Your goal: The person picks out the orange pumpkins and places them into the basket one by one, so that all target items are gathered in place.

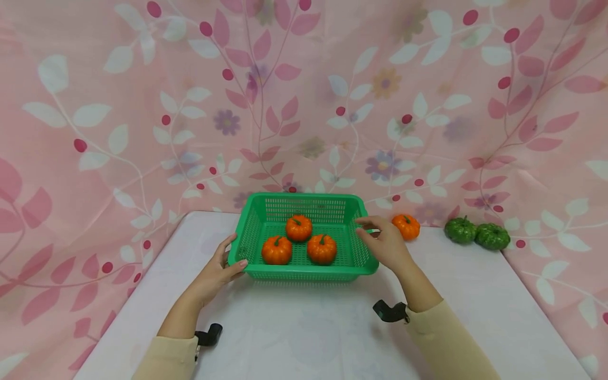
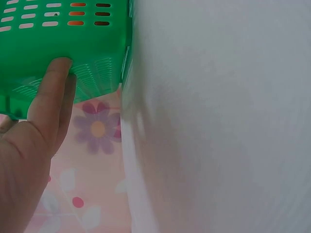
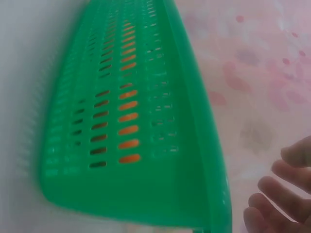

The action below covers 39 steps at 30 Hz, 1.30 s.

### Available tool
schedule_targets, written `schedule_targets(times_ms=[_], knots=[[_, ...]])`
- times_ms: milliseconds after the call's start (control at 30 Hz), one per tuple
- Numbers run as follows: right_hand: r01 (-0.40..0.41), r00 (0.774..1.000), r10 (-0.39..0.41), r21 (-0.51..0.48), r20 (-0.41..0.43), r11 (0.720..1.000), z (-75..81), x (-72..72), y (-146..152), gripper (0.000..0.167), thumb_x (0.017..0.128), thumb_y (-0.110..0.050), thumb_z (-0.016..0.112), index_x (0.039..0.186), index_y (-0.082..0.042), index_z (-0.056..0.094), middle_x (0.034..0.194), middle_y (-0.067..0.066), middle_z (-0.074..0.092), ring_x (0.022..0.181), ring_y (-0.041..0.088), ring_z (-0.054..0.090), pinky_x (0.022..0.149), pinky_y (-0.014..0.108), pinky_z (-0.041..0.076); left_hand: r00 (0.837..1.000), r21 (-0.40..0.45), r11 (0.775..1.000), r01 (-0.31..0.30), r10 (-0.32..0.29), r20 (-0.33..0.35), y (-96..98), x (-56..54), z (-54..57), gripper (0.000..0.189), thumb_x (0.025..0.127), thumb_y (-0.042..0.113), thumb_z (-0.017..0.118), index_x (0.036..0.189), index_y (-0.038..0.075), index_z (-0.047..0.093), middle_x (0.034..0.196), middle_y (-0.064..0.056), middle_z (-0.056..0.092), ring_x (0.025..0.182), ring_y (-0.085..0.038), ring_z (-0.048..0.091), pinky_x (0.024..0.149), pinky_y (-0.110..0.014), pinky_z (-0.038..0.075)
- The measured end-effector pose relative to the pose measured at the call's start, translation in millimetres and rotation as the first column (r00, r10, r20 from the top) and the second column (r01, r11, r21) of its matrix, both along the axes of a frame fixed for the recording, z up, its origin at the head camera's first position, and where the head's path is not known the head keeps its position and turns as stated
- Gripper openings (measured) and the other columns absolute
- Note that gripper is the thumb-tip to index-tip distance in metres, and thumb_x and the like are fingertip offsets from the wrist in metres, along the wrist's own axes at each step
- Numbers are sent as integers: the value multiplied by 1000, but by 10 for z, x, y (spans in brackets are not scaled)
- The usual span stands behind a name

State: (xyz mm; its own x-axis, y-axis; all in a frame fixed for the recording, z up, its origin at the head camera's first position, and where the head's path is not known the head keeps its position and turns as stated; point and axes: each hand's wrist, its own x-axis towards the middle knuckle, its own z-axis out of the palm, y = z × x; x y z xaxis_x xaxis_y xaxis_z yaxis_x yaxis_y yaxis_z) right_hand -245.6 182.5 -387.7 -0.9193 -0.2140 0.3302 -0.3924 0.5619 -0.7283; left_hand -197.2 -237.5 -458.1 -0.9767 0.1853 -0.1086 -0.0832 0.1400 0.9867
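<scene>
A green plastic basket with slotted walls stands on the table. Inside it are three small orange pumpkins: one at the back, one at front left and one at front right. My left hand grips the basket's front left corner, thumb on the rim and fingers against the outer wall. In the left wrist view those fingers lie nearly straight against the green wall. At the basket's right side my right hand hovers by the rim, its loosely bent fingers holding nothing.
Another orange pumpkin lies just right of the basket, behind my right hand. Two green pumpkins sit side by side at the table's back right. A pink floral cloth hangs behind the white-covered table.
</scene>
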Motion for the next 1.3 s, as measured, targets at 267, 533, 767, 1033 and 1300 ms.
schedule_targets(times_ms=[267,533,767,1033,1300], knots=[[90,995,-93,-80,-27,993,-48,-11,202,29,100,-17,63,125,-2,66,125,15,62,113,32,59,96,51,51,1000,5,1000,0,0,-2,-2,-12,22,90,100,18,64,162,32,1,162,-23,16,132,-37,47,107,-46,43],[199,973,-210,-119,-91,973,-116,-19,396,24,99,-15,64,119,-3,69,119,13,63,106,33,65,82,13,50,1000,4,1000,2,-2,-2,-9,-23,1,94,97,25,68,162,32,1,161,-23,17,130,-35,50,106,-46,44],[284,957,-289,-105,-39,953,-214,-56,603,29,101,-19,60,124,-3,66,128,18,62,110,36,63,79,18,51,1000,-8,1000,0,0,3,-5,-32,-6,91,99,21,66,161,32,1,161,-23,16,132,-37,49,107,-47,43],[377,923,-382,-98,-42,921,-397,-202,827,33,100,-17,58,126,1,65,121,19,63,109,32,61,87,20,49,1000,5,1000,2,-2,-4,8,-13,13,90,100,17,64,162,31,1,161,-24,18,130,-36,49,107,-48,43],[449,891,-454,-139,-7,883,-586,-332,972,36,100,-17,59,129,3,63,123,22,61,111,33,59,86,19,46,1000,-4,1000,-2,2,0,4,-13,1,89,100,16,64,162,31,1,160,-24,18,129,-35,50,106,-46,44]])
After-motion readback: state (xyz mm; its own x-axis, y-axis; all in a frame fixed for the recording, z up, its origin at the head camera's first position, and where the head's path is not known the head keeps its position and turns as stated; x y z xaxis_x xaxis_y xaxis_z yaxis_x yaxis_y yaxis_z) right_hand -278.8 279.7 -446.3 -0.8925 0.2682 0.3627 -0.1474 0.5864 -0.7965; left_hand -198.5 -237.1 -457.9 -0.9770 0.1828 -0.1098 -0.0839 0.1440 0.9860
